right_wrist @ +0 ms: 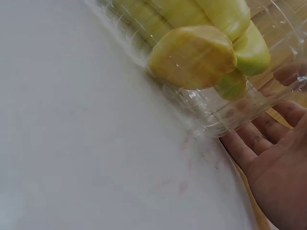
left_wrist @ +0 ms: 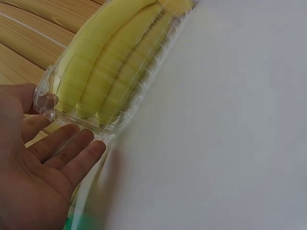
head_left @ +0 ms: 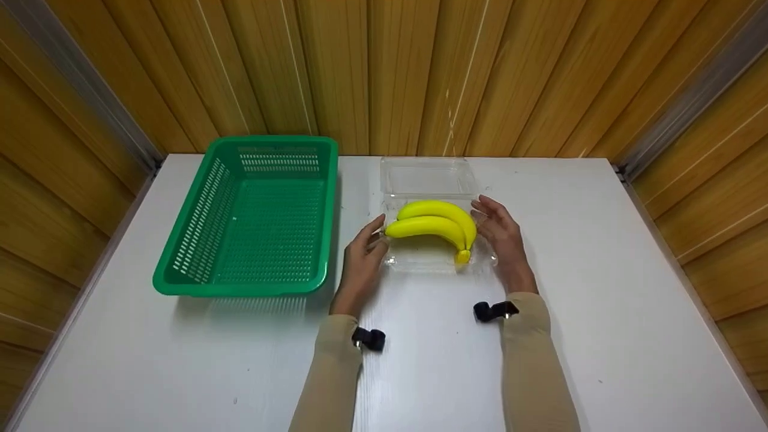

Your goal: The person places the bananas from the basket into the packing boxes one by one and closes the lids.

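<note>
A bunch of yellow bananas [head_left: 429, 225] lies in a clear plastic clamshell box [head_left: 414, 264]; its lid [head_left: 429, 177] is folded back toward the wall. The joined stem end [right_wrist: 192, 57] points to the near right. At the box's left end is my left hand [head_left: 363, 258], fingers extended around the corner. In the left wrist view the thumb tip shows through the plastic, and the other fingers [left_wrist: 72, 148] lie straight beside the end wall. My right hand [head_left: 504, 240] stands at the right end, its fingers [right_wrist: 249, 139] loosely straight along the wall.
A green plastic basket [head_left: 330, 240] with slotted sides stands to the left of the box on the white table [head_left: 432, 360]. Wood-look panels [head_left: 396, 72] rise behind the table and on both sides.
</note>
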{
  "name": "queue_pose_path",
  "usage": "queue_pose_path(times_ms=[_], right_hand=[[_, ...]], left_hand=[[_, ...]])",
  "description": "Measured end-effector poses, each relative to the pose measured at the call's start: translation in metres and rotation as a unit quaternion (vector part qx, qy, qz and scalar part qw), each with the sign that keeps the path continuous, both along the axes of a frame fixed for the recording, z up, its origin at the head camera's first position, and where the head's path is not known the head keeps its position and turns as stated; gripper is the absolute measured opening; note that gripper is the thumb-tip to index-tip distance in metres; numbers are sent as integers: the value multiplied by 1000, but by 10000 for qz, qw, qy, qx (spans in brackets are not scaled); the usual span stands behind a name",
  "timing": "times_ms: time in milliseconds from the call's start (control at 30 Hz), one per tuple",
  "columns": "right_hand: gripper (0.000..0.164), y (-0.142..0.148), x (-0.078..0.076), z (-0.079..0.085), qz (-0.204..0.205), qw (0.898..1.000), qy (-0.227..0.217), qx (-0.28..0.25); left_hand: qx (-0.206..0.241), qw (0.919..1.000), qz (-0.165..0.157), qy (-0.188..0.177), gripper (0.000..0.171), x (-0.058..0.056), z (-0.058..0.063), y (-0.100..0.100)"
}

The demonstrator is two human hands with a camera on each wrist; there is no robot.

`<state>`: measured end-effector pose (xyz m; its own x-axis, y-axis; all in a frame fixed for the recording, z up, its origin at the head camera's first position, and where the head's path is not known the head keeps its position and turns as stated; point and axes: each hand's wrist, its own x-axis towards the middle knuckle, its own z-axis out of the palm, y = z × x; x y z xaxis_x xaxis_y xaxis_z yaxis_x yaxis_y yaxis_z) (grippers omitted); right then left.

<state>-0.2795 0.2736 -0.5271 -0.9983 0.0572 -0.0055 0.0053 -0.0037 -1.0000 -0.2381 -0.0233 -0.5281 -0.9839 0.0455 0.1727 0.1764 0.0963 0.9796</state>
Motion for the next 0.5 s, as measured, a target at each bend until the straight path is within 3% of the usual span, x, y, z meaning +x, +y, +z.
queue_pose_path(times_ms=[500], right_hand=[[54,-4,-7,2,-177,9991,8,-382]], left_hand=[[71,9999,-17,-72,53,-2,-2,-1]])
